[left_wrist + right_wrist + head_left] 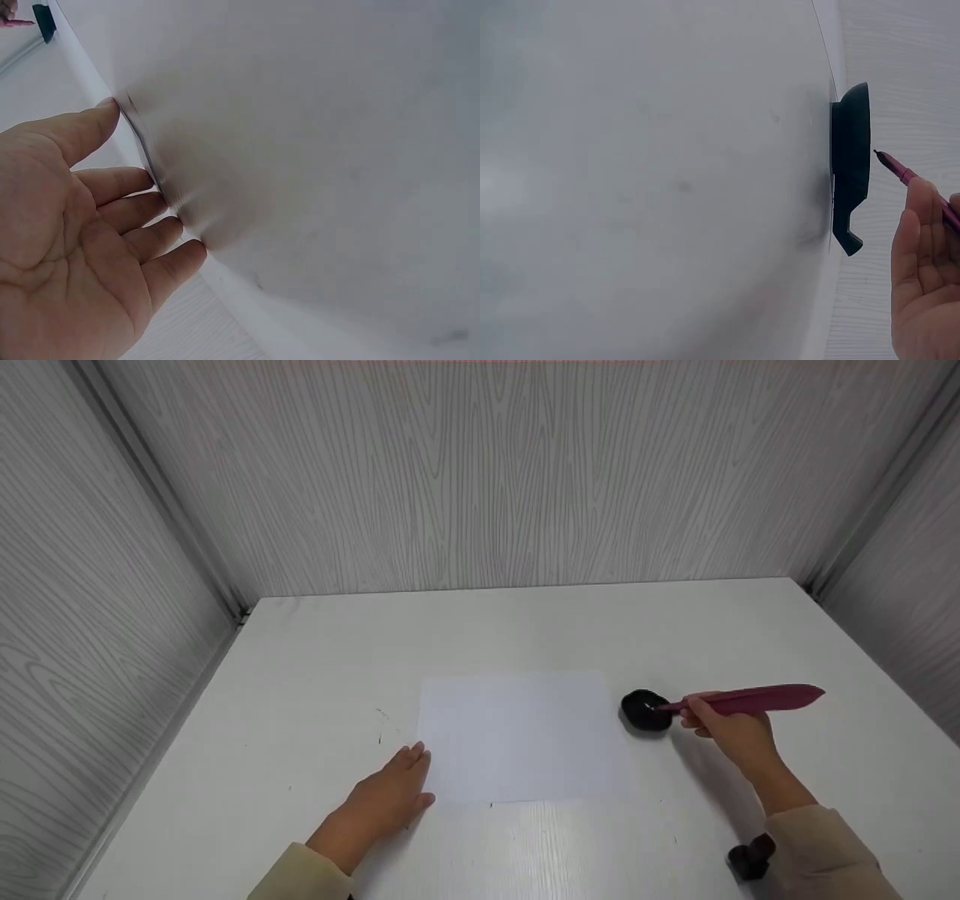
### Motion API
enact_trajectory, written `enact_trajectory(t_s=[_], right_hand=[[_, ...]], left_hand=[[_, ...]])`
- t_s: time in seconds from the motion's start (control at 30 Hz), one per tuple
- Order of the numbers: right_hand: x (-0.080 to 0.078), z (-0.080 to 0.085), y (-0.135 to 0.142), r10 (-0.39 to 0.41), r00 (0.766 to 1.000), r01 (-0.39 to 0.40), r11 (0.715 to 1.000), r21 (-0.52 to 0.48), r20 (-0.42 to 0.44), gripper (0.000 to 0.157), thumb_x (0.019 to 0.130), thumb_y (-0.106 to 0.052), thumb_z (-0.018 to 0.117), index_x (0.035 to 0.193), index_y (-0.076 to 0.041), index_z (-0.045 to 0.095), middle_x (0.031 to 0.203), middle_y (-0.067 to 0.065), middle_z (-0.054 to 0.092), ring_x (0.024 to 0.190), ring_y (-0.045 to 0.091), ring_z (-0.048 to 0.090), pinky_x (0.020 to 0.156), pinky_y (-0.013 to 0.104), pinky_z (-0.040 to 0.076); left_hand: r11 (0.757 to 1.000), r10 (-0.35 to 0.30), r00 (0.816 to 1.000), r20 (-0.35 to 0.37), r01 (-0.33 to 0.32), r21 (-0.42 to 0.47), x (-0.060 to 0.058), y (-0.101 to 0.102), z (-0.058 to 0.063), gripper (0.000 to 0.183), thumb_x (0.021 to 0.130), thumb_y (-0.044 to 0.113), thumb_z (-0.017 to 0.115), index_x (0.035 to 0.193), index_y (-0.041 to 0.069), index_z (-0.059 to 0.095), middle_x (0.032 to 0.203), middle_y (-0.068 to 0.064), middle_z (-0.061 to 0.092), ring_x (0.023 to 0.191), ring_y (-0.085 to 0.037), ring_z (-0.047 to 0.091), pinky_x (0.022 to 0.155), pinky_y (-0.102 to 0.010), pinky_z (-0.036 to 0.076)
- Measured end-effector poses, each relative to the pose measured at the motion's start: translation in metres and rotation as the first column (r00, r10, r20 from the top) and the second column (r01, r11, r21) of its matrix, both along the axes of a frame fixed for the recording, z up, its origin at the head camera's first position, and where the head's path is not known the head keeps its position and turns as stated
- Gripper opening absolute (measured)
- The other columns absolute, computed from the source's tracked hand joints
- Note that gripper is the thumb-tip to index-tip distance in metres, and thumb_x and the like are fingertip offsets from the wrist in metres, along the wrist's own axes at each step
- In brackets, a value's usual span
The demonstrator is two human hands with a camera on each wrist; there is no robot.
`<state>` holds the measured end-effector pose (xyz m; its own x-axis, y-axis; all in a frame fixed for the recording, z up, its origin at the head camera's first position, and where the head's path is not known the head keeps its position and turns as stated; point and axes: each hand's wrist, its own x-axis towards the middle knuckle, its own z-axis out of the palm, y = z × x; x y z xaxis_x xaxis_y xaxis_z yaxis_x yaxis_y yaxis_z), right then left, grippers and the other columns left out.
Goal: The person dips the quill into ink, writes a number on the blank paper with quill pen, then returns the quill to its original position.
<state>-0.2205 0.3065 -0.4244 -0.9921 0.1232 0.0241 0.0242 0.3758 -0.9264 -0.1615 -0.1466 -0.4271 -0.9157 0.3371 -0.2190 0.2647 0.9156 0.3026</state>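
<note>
My right hand (731, 731) pinches a dark red quill pen (765, 700) with its feather pointing right. In the head view the pen's tip lies over a small black dish (646, 721). The right wrist view has the dark metal nib (883, 159) just off the rim of that dish (851, 142), apart from it. A blank white sheet of paper (517, 739) lies flat to the left of the dish. At the sheet's lower left edge my left hand (391, 795) rests with fingers extended, fingertips (193, 251) touching the surface.
A small black object (750, 859) sits by my right sleeve, partly hidden, its kind unclear. The white table (300, 660) carries a few small dark marks left of the sheet. Grey wood-grain panels (487, 472) enclose its back and sides.
</note>
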Motion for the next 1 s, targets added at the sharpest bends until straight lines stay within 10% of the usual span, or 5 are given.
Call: enact_trajectory(t_s=[0.63, 1.0], right_hand=[[0.0009, 0.0032, 0.0006, 0.040, 0.991, -0.048, 0.997, 0.063, 0.129, 0.056, 0.092, -0.045, 0.061, 0.117, 0.005, 0.064, 0.089, 0.000, 0.073, 0.080, 0.007, 0.069, 0.073, 0.016, 0.051], [-0.0042, 0.0043, -0.0036, -0.051, 0.997, 0.056, 0.994, -0.090, 0.053, 0.051, 0.092, -0.038, 0.064, 0.116, 0.007, 0.062, 0.084, 0.000, 0.073, 0.079, 0.006, 0.069, 0.074, 0.023, 0.054]], left_hand=[[0.999, 0.014, 1.000, -0.003, -0.013, 0.053, 0.0033, 0.0009, 0.0018, 0.062, 0.095, 0.024, 0.060, 0.144, -0.005, 0.035, 0.153, -0.016, 0.026, 0.141, -0.034, 0.020, 0.107, -0.053, 0.028], [0.999, -0.001, 0.999, -0.035, 0.002, 0.042, 0.0037, -0.0012, -0.0009, 0.062, 0.095, 0.024, 0.061, 0.143, -0.006, 0.036, 0.152, -0.018, 0.028, 0.139, -0.035, 0.023, 0.105, -0.053, 0.030]])
